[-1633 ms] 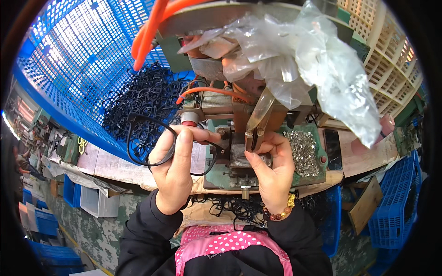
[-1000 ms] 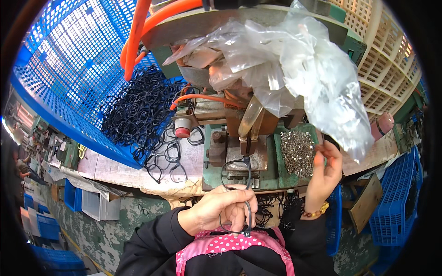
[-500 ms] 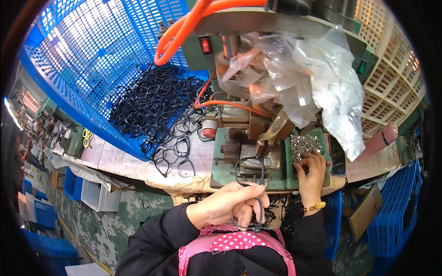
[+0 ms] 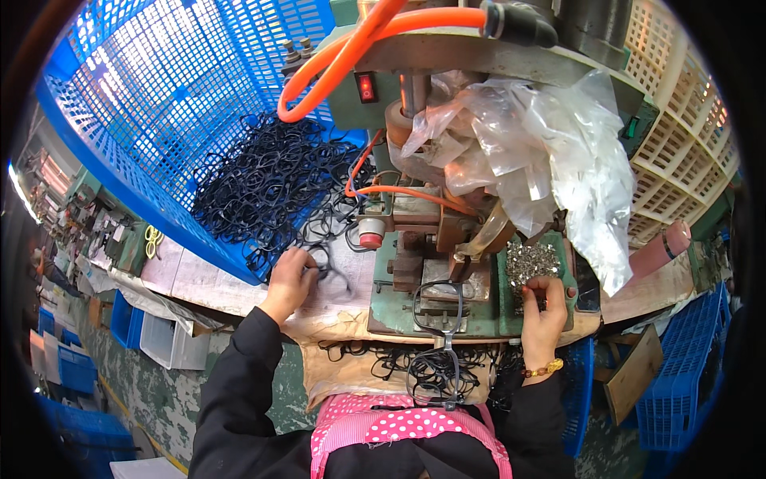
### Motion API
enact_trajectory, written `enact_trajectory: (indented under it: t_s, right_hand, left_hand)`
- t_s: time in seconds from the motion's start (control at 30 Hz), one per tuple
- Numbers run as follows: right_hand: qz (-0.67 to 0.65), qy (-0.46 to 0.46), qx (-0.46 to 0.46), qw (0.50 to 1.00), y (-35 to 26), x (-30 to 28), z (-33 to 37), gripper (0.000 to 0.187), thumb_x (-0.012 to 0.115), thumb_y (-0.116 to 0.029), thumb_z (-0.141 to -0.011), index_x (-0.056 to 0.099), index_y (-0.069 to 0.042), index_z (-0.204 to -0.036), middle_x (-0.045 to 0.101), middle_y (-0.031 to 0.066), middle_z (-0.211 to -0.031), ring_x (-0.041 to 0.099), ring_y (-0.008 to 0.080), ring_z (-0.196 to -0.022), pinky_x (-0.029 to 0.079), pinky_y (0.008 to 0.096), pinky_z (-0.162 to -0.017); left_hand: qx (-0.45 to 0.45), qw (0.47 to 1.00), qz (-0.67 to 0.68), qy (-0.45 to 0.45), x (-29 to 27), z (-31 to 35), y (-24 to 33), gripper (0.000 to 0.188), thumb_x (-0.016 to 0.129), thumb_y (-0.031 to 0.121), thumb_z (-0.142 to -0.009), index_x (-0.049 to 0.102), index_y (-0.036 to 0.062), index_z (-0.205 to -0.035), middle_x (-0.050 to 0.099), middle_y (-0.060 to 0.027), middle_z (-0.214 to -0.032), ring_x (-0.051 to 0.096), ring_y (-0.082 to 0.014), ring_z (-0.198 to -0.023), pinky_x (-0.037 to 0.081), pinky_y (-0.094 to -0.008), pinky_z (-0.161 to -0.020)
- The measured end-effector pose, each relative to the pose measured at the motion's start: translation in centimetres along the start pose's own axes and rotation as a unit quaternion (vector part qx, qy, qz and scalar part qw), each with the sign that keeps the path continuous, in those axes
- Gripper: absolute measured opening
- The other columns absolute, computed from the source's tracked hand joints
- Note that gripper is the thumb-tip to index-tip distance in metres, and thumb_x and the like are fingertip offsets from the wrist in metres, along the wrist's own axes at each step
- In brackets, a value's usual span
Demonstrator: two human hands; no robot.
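My left hand (image 4: 289,284) has its fingers closed on a black eyeglass frame (image 4: 341,281), slightly blurred, at the front lip of the blue basket (image 4: 120,160). Many more black frames (image 4: 255,184) are heaped in that basket and spill over its lip. At the green tray (image 4: 568,275), my right hand (image 4: 544,315) pinches thumb and forefinger together beside a pile of small metal parts (image 4: 533,262); whatever sits between the tips is too small to make out. Another eyeglass frame (image 4: 457,351) rests at the machine's metal fixture (image 4: 471,291), hanging over the front edge, with neither hand on it.
Above the fixture stands a green press (image 4: 347,100) with an orange hose (image 4: 319,68) and crumpled clear plastic (image 4: 586,168). A cream basket (image 4: 678,128) and a pink cylinder (image 4: 656,251) are at the right. More frames (image 4: 391,363) lie on cloth below the bench edge.
My left hand let go of the eyeglass frame at the fixture and moved left to the loose frames by the basket. My right hand stayed at the tray, its fingers drawn slightly nearer me.
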State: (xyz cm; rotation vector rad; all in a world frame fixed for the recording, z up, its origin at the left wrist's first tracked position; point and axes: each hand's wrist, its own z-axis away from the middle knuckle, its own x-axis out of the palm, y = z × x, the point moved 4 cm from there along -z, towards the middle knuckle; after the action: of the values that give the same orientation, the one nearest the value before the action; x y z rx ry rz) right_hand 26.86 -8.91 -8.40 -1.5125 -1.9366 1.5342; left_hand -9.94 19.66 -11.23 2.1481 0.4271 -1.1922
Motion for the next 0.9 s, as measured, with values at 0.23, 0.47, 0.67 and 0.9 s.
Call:
enact_trajectory:
  t_s: [0.23,0.47,0.67,0.9]
  right_hand:
    - [-0.111,0.011,0.032,0.993,-0.4,-0.3,0.3,0.01,0.064,0.004,-0.092,0.069,0.003,-0.101,0.066,0.0065,-0.097,0.063,0.0154,-0.088,0.049,0.0272,-0.079]
    - [-0.287,-0.052,0.12,0.949,-2.7,0.8,0.9,0.021,0.063,0.004,-0.097,0.066,0.004,-0.117,0.07,0.006,-0.103,0.067,0.0127,-0.094,0.052,0.0246,-0.087]
    - [-0.337,-0.095,0.105,0.931,-5.8,1.2,0.5,0.013,0.066,0.003,-0.095,0.067,0.001,-0.108,0.068,0.0029,-0.101,0.064,0.0108,-0.094,0.05,0.0249,-0.087]
    - [-0.293,-0.107,0.01,0.95,-9.0,1.6,-0.6,0.012,0.07,0.003,-0.091,0.066,-0.002,-0.101,0.066,0.0027,-0.101,0.061,0.0127,-0.098,0.047,0.0276,-0.09]
  left_hand:
    - [-0.321,0.747,0.565,0.141,-1.5,-0.6,2.7,0.013,0.061,0.021,-0.103,0.056,0.0088,-0.102,0.062,-0.0038,-0.079,0.057,-0.0111,-0.064,0.047,-0.0257,-0.058]
    - [-0.269,0.767,0.58,0.058,-3.9,-0.2,11.1,0.022,0.055,0.022,-0.106,0.066,0.0037,-0.104,0.057,-0.0012,-0.067,0.044,-0.0061,-0.047,0.032,-0.0209,-0.044]
    - [-0.231,0.752,0.617,-0.016,-5.9,-0.1,16.6,0.026,0.051,0.021,-0.108,0.064,-0.0012,-0.106,0.063,-0.0077,-0.075,0.056,-0.0128,-0.05,0.043,-0.0214,-0.047]
    - [-0.129,0.771,0.623,-0.003,-7.3,-1.0,19.8,0.023,0.048,0.018,-0.107,0.058,-0.0016,-0.103,0.064,-0.0118,-0.084,0.066,-0.0201,-0.066,0.054,-0.031,-0.061]
